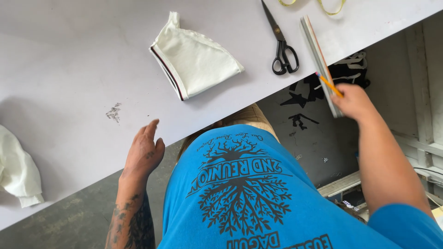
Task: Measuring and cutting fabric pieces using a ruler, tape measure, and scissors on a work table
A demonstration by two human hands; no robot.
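Pale grey table (69, 69) over dark concrete floor, crumpled white cloth (16, 170) at left edge, left hand (144, 152) flat with fingers loosely spread, folded white fabric (194, 57), black scissors (282, 44), right hand (353, 101) gripping yellow pencil (330, 84) against long ruler (318, 55).

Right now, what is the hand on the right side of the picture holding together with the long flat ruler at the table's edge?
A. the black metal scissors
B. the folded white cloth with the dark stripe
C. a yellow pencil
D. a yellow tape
C. The right hand grips a yellow pencil against the long flat ruler, while the black metal scissors and the folded white cloth lie untouched on the table.
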